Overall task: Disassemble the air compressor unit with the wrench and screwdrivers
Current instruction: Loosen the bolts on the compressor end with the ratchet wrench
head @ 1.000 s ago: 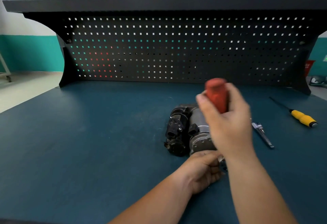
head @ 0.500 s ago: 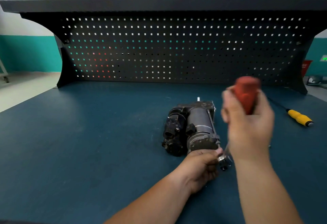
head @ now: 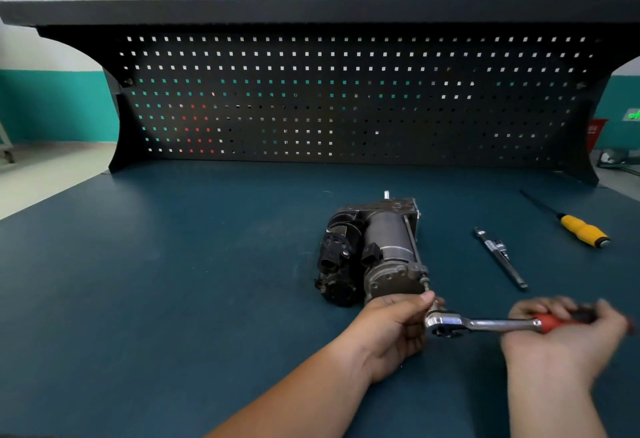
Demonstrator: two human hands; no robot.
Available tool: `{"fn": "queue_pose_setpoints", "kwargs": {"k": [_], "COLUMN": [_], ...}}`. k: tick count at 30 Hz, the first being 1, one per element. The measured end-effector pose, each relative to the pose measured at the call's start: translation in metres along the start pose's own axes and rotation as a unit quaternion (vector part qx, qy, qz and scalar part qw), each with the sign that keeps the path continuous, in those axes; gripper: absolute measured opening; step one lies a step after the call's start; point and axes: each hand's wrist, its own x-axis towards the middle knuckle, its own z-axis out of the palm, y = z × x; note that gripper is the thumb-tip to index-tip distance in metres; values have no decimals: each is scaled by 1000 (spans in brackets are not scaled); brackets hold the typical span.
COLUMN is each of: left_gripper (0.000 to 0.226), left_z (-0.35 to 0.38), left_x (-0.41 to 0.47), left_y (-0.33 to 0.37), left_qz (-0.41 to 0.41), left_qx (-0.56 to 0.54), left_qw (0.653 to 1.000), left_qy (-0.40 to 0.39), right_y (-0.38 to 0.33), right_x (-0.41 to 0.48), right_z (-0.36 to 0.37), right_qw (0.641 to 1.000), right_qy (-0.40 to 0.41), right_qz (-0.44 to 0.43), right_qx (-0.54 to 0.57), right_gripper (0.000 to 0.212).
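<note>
The dark air compressor unit lies on the blue bench top, its near end facing me. A chrome ratchet wrench with a red handle lies level, its head at the compressor's near right corner by a long bolt. My right hand grips the red handle, out to the right and blurred. My left hand sits just in front of the compressor, fingers curled and pinching at the wrench head; what lies under the fingers is hidden.
A removed long bolt or extension bar lies right of the compressor. A yellow-handled screwdriver lies further right. A black pegboard closes off the back of the bench top.
My right hand swung the red handle from upright above the compressor down and to the right, so the wrench now lies level. The left hand stayed at the wrench head.
</note>
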Motion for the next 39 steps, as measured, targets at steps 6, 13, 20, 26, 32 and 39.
{"fn": "queue_pose_setpoints", "kwargs": {"k": [6,13,20,26,32,39], "left_gripper": [31,17,30,20,34,34], "left_z": [-1,-2,-5,-2,0,2], "left_x": [2,1,-4,-1,0,-2], "left_y": [-1,1,5,1,0,0], "left_qz": [-3,-11,-2,28,25,31], "left_qx": [1,5,-27,25,15,15], "left_qw": [1000,1000,997,999,1000,999], "left_qy": [2,-3,-67,-5,-9,-5], "right_y": [0,34,71,48,10,-8], "right_x": [-34,-82,-100,-85,-55,-10], "right_z": [44,70,60,63,63,14], "right_qw": [966,775,599,729,906,996], "right_qy": [-190,-454,-554,-489,-337,-68], "right_qz": [-151,-262,-355,-306,-181,-16], "right_qx": [-86,-354,-456,-368,-181,-48], "right_gripper": [9,14,17,16,12,19]}}
